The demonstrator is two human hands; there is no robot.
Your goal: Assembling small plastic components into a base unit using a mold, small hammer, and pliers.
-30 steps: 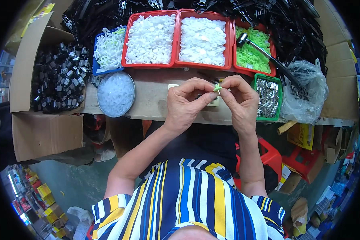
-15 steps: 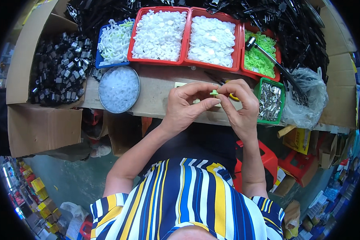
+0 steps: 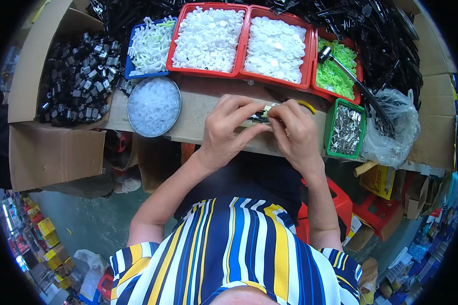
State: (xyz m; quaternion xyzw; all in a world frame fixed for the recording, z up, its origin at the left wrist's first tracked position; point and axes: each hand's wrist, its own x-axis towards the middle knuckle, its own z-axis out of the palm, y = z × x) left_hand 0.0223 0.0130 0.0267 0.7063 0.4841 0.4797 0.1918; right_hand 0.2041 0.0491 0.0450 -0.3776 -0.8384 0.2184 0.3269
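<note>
My left hand (image 3: 228,127) grips a small black plastic part (image 3: 259,117) between thumb and fingers, above the near edge of the worktable. From the other side my right hand (image 3: 296,133) closes its fingers at the part's right end. A small pale green plastic piece (image 3: 269,108) shows there against the fingertips. My fingers cover much of both pieces, so how they fit together is hidden. Just beyond my right hand lies a hand tool with a yellow handle (image 3: 307,105). A green tray of small metal pieces (image 3: 346,130) stands to its right.
Red trays hold white plastic pieces (image 3: 208,38), white discs (image 3: 276,49) and green pieces (image 3: 336,76). A hammer (image 3: 347,71) lies across the green ones. A blue tray (image 3: 151,48), a round dish (image 3: 154,107), a carton of black parts (image 3: 81,81) and a plastic bag (image 3: 394,129) surround the workspace.
Earlier both hands held up the small pale green piece. Now they have moved slightly left and lower, and a black part shows between them. The view has shifted a little.
</note>
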